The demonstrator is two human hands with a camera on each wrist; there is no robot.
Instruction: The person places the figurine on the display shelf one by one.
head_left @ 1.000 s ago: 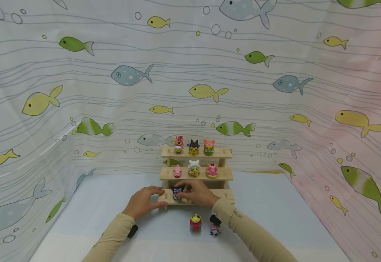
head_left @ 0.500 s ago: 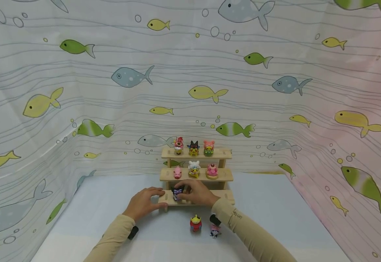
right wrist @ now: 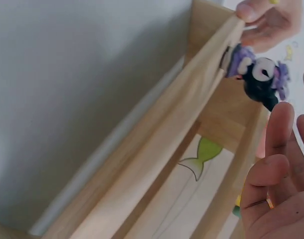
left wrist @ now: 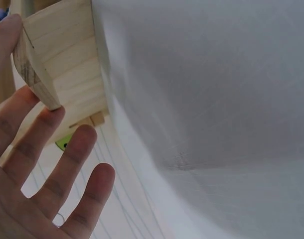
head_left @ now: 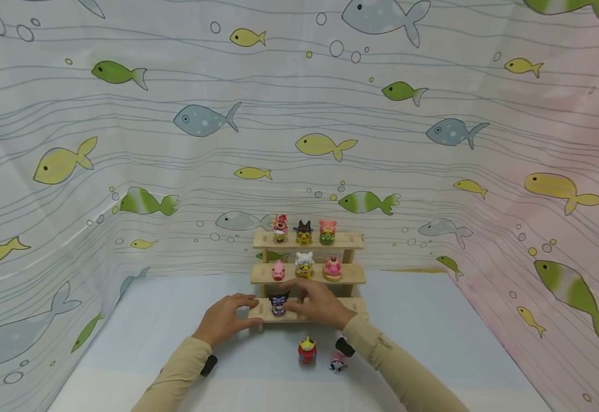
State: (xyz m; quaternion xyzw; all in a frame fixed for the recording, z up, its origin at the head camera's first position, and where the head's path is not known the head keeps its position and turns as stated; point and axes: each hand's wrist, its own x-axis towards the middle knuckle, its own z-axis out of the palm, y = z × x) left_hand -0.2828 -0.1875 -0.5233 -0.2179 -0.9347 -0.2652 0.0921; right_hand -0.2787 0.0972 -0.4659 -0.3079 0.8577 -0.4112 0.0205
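A wooden three-tier display shelf stands at the back of the table. On the left of its lowest step is a dark figurine with a purple bow, upright. My right hand hovers just right of it; in the right wrist view the fingers are loosely bent and apart from the figurine. My left hand holds the left end of the lowest step, thumb at the front edge and fingertips at the back corner. The ring and little fingers stick out free in the left wrist view.
Figurines stand on the upper two steps, including a pink pig and a white-hooded one. In front of the shelf stand a red figurine with a yellow top and a pink-and-purple figurine, near the right sleeve. A fish-print curtain surrounds the table.
My right hand has let go of the dark figurine and drawn back slightly to the right, leaving it on the lowest step. The left hand keeps its place.
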